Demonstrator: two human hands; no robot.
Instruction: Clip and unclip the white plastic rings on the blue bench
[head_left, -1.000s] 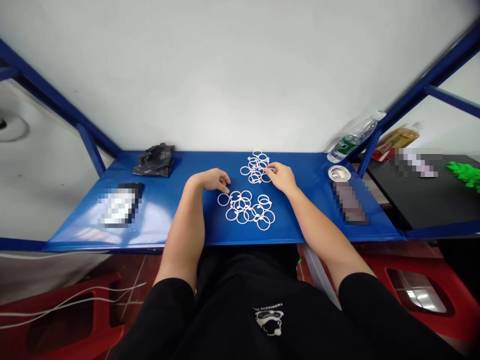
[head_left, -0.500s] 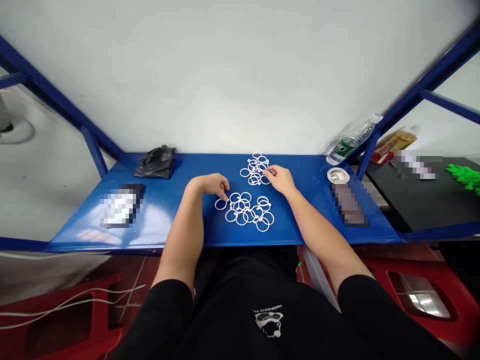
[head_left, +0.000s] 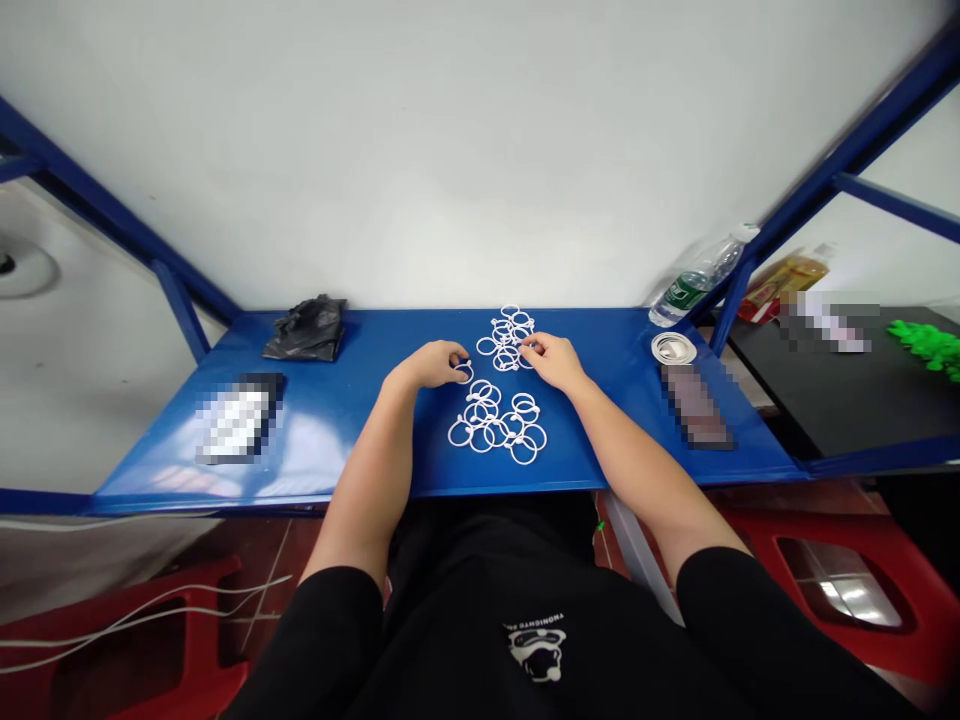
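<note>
Many white curtain rings, each with a small eyelet, lie in two heaps. My left hand (head_left: 437, 364) is closed, pinching one white curtain ring (head_left: 466, 372) between thumb and fingers, between the two heaps. The near heap (head_left: 501, 425) spreads over the front of the blue table, its rings overlapping. At the right edge of the far heap (head_left: 507, 338) is my right hand (head_left: 555, 360), thumb and fingers pinched over a ring there. The fingers partly cover that ring.
A crumpled black plastic bag (head_left: 306, 330) lies at the table's back left. On the right stand a water bottle (head_left: 691, 285) and a white coiled roll (head_left: 673, 349). Blurred-out flat objects rest on both sides. Blue frame bars (head_left: 787, 200) rise at the sides, against a white wall.
My left hand has picked the single ring up from the left of the near heap and carried it up and right. My right hand stays at the far heap, nearly unmoved.
</note>
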